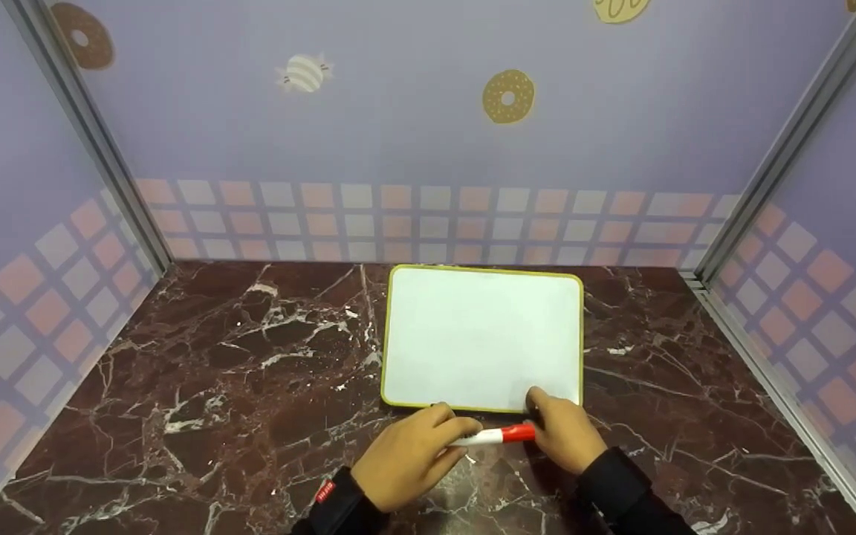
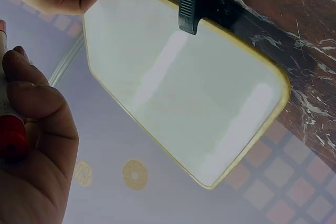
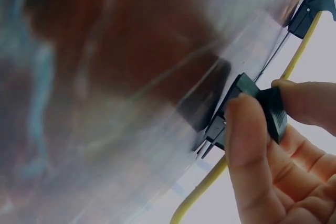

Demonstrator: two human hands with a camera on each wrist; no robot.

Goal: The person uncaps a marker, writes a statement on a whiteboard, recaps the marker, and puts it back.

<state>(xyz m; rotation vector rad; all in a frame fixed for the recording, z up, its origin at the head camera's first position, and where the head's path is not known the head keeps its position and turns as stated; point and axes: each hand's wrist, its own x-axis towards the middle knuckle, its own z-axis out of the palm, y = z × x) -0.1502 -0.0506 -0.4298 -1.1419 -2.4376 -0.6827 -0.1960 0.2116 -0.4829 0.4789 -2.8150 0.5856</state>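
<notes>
- Sleeves, pair, dark: one (image 1: pixel 346 505) at the left wrist, red tag attached; one (image 1: pixel 621 487) at the right.
- Left hand (image 1: pixel 409 457): fingers curled round a marker, grasp closed on it.
- Marker (image 1: pixel 489 437): white barrel, red end pointing rightward; held in the left hand, before the whiteboard's near edge.
- Right hand (image 1: pixel 565 435): thumb and fingers pinching the levers of a black clip (image 3: pixel 275 114); thumb at the whiteboard's face, near its right corner.
- Second black clip (image 3: pixel 310 11): on the same edge, apart from the right hand.
- Whiteboard (image 1: pixel 472 338): white face, yellow frame, rounded corners; right of centre, its far edge near the back wall; exact tilt cannot be told.
- Tabletop (image 1: pixel 250 386): dark red marble pattern, pale veins; wide stretch left of the whiteboard, narrower strip to its right.
- Back wall (image 1: pixel 398 141): lilac, checked band, doughnut and sweet motifs.
- Side walls, left (image 1: pixel 12 148) and right (image 1: pixel 837 178): lilac, checked, bounding the tabletop; grey metal posts (image 1: pixel 93 134) at the corners.
</notes>
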